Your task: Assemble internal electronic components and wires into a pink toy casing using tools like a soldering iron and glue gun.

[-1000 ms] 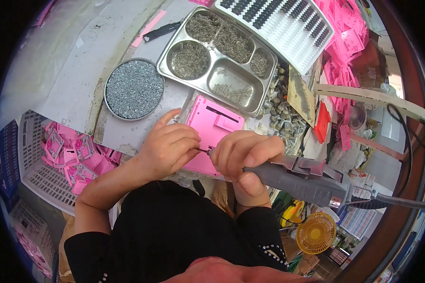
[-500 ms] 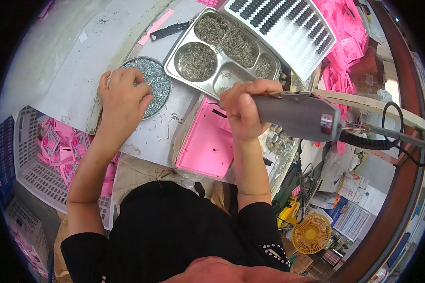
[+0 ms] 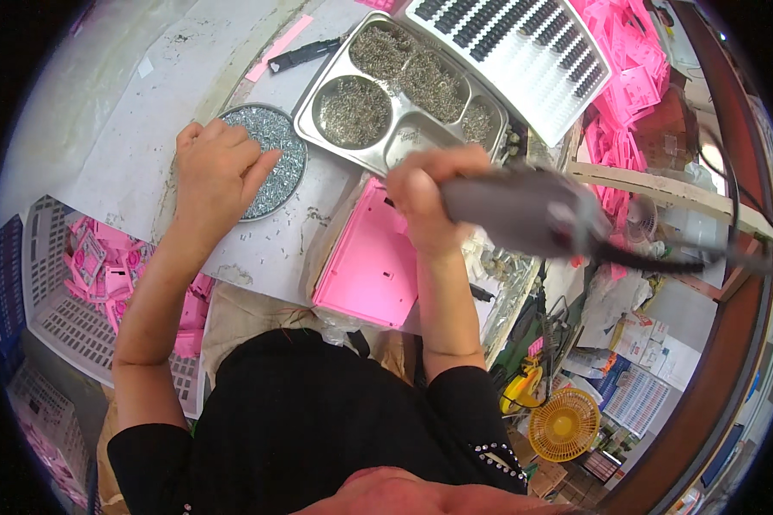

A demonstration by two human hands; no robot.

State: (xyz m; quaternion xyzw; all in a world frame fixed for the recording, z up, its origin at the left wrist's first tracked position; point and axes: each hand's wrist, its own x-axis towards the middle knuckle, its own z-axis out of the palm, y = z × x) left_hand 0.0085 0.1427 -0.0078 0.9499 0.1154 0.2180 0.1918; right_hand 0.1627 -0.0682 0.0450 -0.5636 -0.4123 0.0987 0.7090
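My left hand [image 3: 216, 172] rests at the left rim of a round dish [image 3: 258, 216] full of small silvery screws. Its fingers are curled in, and anything between the fingertips is hidden. My right hand [image 3: 431, 199] grips the body of a grey corded electric screwdriver [image 3: 520, 213], which is blurred by motion; its tip is hidden behind the hand. Below and left of that hand lies a flat pink plastic panel [image 3: 369, 279] with a small slot. Beyond it, a divided metal tray [image 3: 380, 160] carries heaps of small metal parts.
At the back right stands a white rack [image 3: 524, 94] with rows of black pieces. Pink parts [image 3: 631, 77] are piled beside it. A pale crate [image 3: 69, 318] at left contains pink pieces. A black strip-like part [image 3: 305, 56] lies behind the dish. The screwdriver's cable [image 3: 653, 260] runs right.
My left hand's fingers have drawn together and curled over the dish's left side. The right hand and screwdriver have shifted slightly left, with the tool now blurred.
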